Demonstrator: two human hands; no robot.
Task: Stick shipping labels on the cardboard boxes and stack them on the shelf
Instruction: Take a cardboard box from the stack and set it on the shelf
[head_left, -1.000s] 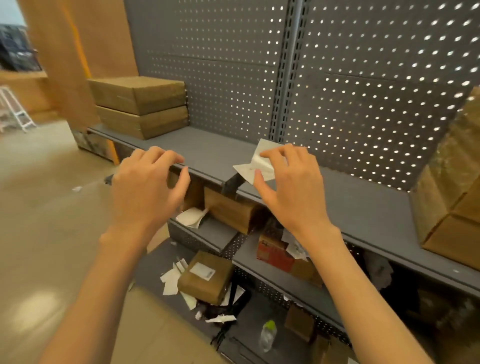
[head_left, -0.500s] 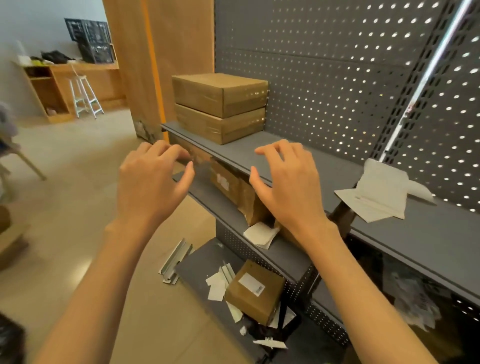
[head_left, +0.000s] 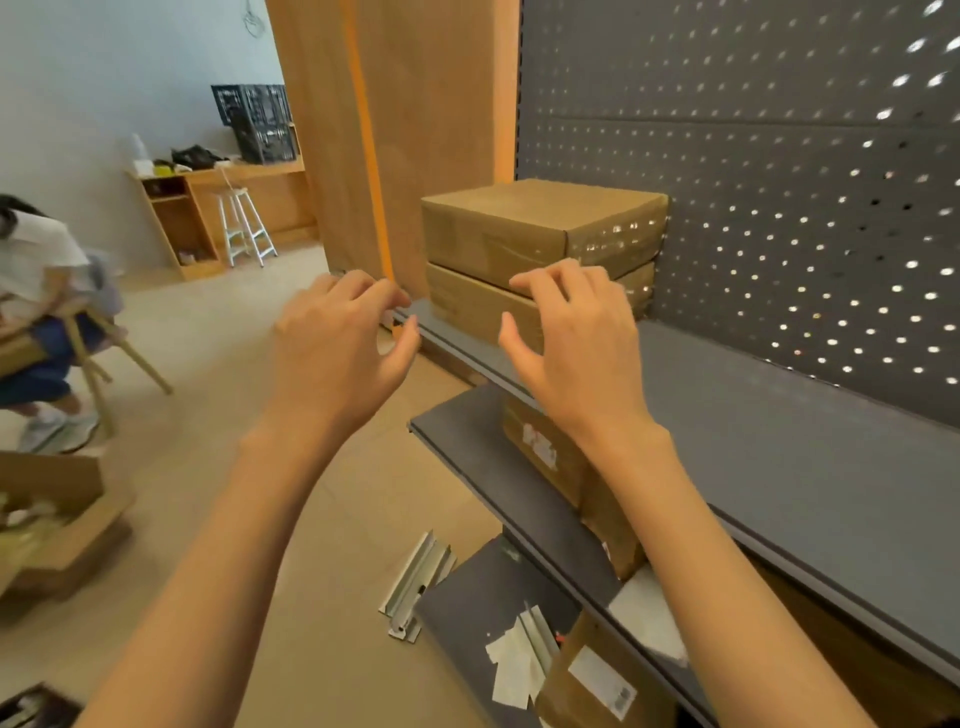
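Head-cam view, looking down at two bare hands raised in front of a grey metal shelf (head_left: 779, 441) w/ pegboard back; left hand (head_left: 332, 348) and right hand (head_left: 576, 353) both hover w/ fingers loosely curled, grip released, holding nothing. Two cardboard boxes (head_left: 535, 244) sit stacked at the shelf's far left end, just beyond the right hand's fingertips; no label shows on the sides facing us, poss. elsewhere. More boxes on the lower shelf (head_left: 524, 499); a labelled box (head_left: 597, 686) lies on the bottom tier beside loose label sheets (head_left: 514, 670). Progress: stack started, several boxes seemingly left to label and lift up.
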